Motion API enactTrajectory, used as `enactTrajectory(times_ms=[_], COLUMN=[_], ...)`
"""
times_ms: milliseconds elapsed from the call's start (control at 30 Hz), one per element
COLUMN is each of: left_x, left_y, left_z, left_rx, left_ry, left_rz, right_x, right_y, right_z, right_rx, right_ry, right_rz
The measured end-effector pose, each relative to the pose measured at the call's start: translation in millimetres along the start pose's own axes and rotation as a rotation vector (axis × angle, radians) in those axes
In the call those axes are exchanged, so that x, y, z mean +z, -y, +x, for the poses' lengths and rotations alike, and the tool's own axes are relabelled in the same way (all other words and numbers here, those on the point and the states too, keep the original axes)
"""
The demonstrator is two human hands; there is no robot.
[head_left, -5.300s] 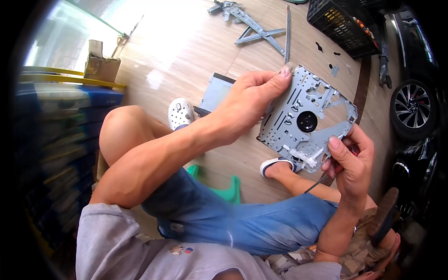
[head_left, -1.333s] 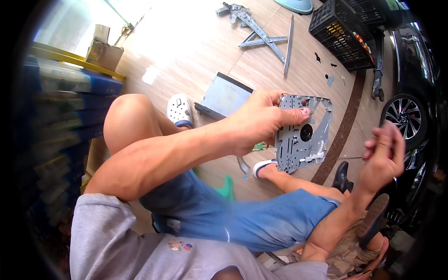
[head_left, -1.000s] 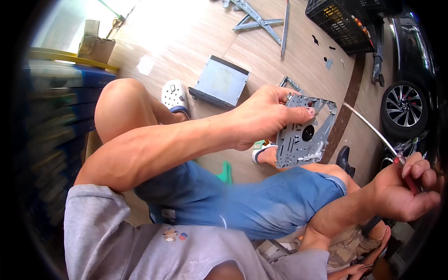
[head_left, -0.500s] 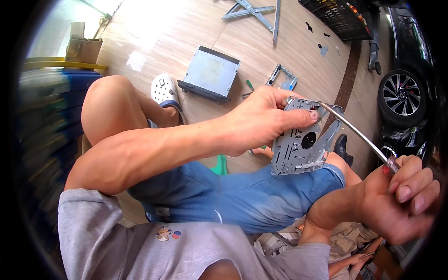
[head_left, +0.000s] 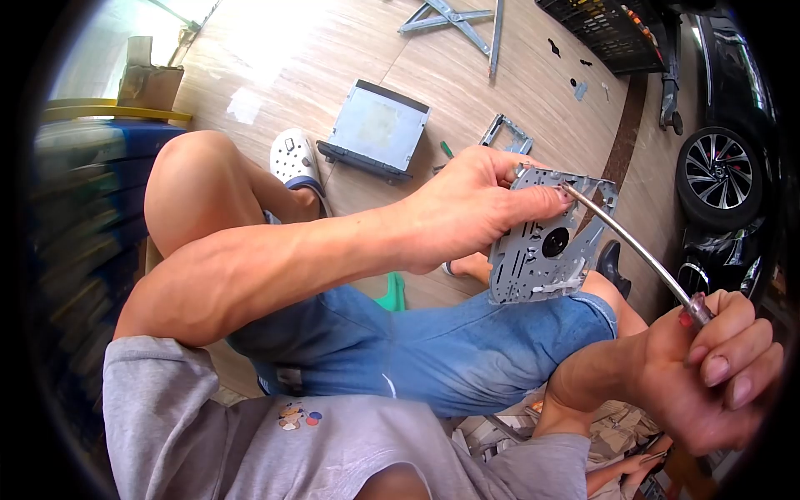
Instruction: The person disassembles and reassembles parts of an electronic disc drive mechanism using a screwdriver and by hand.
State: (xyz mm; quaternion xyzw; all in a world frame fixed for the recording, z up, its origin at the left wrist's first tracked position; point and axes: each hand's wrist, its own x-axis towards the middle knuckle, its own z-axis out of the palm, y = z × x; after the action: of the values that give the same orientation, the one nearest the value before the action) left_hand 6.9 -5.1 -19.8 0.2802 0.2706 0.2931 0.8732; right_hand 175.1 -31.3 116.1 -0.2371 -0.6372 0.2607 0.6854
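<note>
My left hand (head_left: 479,204) is closed on a grey metal chassis plate (head_left: 525,262) with slots, holes and a round black disc hub (head_left: 555,242). The thumb presses on its face near the top edge. In the fist of my right hand (head_left: 708,375) is a screwdriver (head_left: 637,244) with a long steel shaft and a clear and red handle. Its tip meets the plate's upper part beside my left thumb; what lies under the tip is too small to make out. The plate is held tilted above my right thigh.
A grey metal box unit (head_left: 379,125) stands on the floor ahead, with a metal bracket frame (head_left: 508,137) and a green-handled tool (head_left: 447,149) nearby. Metal crossbars (head_left: 450,21) and a black crate (head_left: 600,37) lie farther off. A black car's wheel (head_left: 719,173) is at right.
The screwdriver tip has shifted slightly left and down, toward my left thumb. My right hand has dropped a little. The plate has turned slightly in my left hand.
</note>
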Motion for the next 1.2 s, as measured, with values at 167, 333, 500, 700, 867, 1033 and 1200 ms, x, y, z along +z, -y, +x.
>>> enactTrajectory(times_ms=[167,333,500,700,867,1033,1200], left_x=[0.0,-0.1,0.2,0.7,0.4,1.2,1.5], left_y=[-0.8,-0.3,-4.5,-6.5,-8.0,-9.7,-2.6], left_z=[-0.1,-0.9,-2.9,-3.5,-5.2,-6.6,-2.7], left_rx=[0.002,0.029,0.024,0.026,0.035,0.023,0.091], left_ry=[-0.010,0.005,0.007,-0.018,-0.015,-0.037,-0.004], left_rz=[0.039,0.014,-0.003,0.040,0.047,0.086,0.068], right_x=[3.4,5.3,10.0,24.5,-8.8,-1.4,-0.5], right_y=[0.2,0.8,-0.5,-3.9,5.7,4.1,3.3], right_z=[-1.1,-0.8,0.1,1.0,-6.4,-2.2,-3.9], right_rx=[-0.011,-0.018,-0.024,-0.029,-0.002,-0.036,-0.058], right_ry=[-0.016,-0.029,-0.049,-0.008,-0.005,-0.113,-0.127], right_rz=[0.009,0.016,0.010,0.074,-0.059,-0.160,-0.196])
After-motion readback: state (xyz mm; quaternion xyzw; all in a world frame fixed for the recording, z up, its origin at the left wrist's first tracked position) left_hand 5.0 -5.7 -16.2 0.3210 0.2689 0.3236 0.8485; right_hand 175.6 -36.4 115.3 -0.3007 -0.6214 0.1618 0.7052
